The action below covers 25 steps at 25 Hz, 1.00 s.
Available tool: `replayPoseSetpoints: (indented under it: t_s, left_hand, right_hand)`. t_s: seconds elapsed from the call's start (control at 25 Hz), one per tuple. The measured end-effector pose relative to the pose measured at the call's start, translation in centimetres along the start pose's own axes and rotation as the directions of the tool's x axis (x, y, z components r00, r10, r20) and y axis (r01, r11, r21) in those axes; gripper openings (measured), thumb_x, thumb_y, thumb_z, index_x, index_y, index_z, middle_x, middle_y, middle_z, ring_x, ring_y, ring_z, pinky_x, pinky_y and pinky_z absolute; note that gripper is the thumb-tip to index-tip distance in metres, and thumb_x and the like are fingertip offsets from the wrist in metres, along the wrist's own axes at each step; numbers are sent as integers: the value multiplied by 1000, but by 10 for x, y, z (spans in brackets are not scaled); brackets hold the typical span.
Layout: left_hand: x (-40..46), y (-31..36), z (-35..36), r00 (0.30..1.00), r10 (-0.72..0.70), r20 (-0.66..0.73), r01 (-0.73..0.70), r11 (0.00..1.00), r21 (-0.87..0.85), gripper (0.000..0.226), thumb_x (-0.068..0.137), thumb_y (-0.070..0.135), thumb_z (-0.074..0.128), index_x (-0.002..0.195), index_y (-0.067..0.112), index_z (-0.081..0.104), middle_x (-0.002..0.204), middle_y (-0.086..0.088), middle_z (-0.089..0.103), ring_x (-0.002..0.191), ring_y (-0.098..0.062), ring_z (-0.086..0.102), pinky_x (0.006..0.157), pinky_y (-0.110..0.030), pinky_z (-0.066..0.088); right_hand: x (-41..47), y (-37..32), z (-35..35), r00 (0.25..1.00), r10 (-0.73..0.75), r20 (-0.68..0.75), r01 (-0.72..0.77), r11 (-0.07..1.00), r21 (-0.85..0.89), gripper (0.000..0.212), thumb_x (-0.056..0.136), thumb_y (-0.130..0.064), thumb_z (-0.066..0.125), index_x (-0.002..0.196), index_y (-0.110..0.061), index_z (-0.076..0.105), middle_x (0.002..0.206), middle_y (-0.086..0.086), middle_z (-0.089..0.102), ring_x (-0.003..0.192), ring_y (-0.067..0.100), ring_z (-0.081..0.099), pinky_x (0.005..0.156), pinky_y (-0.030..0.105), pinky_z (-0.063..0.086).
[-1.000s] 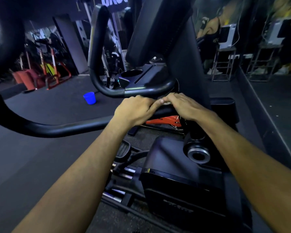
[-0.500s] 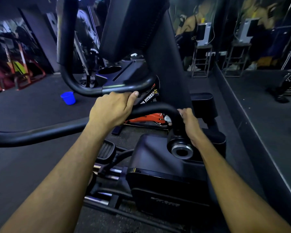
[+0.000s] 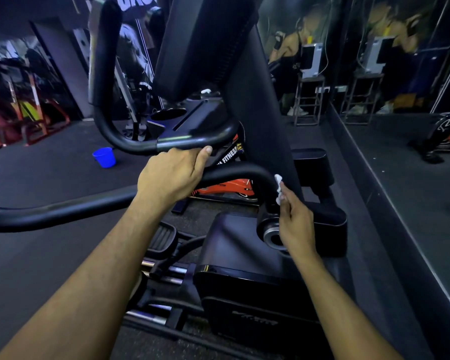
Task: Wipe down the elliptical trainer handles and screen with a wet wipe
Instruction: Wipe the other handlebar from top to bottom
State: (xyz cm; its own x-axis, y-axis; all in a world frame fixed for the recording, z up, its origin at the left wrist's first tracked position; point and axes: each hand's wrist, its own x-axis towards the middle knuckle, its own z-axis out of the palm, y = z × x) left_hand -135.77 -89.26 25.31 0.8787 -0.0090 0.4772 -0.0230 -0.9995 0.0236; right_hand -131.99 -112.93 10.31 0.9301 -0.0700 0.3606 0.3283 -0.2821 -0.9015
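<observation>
The left hand (image 3: 170, 175) is gripping the long black curved moving handle (image 3: 63, 206) of the elliptical trainer near its bend. The right hand (image 3: 295, 224) is pinching a crumpled white wet wipe (image 3: 278, 188) and pressing it against the handle's downturned end, just above the round black pivot hub (image 3: 268, 229).

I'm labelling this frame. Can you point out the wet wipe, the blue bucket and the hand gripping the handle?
wet wipe (image 3: 278, 188): head view, crumpled middle.
blue bucket (image 3: 105, 157): head view, side wall.
left hand (image 3: 170, 175): head view, back of hand.
</observation>
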Motion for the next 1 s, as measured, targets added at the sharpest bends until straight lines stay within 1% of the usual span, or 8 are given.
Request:
replayPoseSetpoints:
  t_s: [0.12,0.2,0.32,0.44,0.64,0.8,0.84,1.0]
  left_hand:
    - [-1,1,-1,1000,-1,-8,1,1000,-22,56,108,57,20,107,19,60,110,-17,69,96,-53,64,81,-53,52]
    - [-2,0,0,1000,-7,-21,6,999,-35,54,109,56,21,105,18,59,108,-17,69,93,-53,64,79,-53,51]
    - [-4,0,0,999,3,-33,-4,999,-32,52,110,54,22,104,16,58,106,-18,69,92,-54,63,75,-49,44]
    - [-3,0,-1,1000,-2,-17,2,1000,-17,56,109,56,19,105,17,60,104,-19,69,92,-54,64,75,-50,45]
    - [-3,-2,1,1000,-16,-14,15,999,-32,60,108,57,18,109,19,64,109,-20,70,95,-53,64,76,-50,46]
    - [-4,-2,2,1000,-11,-19,10,999,-38,60,108,58,18,106,17,62,108,-19,69,93,-53,63,73,-47,43]
    - [-3,-3,2,1000,-12,-20,11,999,-50,60,109,58,17,107,18,62,107,-19,69,93,-52,63,74,-48,44]
    - [-3,-4,3,998,-28,-60,23,997,-79,60,108,58,15,109,21,62,104,-16,70,92,-50,64,74,-48,46]
  right_hand:
    - [11,-14,14,998,-4,-56,4,1000,4,41,108,-22,42,148,-21,51,147,-2,57,135,10,51,111,14,35]
    - [2,-24,33,999,-43,-25,41,998,-52,57,104,-31,40,158,-14,32,163,4,34,151,20,30,124,31,23]
    - [-24,-13,48,986,-164,22,164,950,-266,82,95,-37,41,162,-7,5,170,9,5,158,22,1,128,38,0]
    - [-2,-29,47,1000,22,-6,-23,992,-128,77,94,-31,44,160,-6,15,167,15,16,156,29,10,128,46,5]
    - [-9,-24,52,956,-291,-22,278,931,-237,84,89,-40,43,160,-6,16,168,9,17,157,23,11,128,44,4]
    - [-6,-24,49,996,-8,-92,3,999,-54,86,85,-49,38,158,-8,23,163,12,27,150,27,25,123,52,21]
    - [-1,-32,50,997,-10,-74,6,998,-55,86,85,-50,39,158,-7,23,163,12,27,150,27,24,123,51,20]
    - [-9,-18,42,921,-389,10,381,897,-226,84,89,-37,51,159,-4,20,167,9,20,156,21,15,127,40,17]
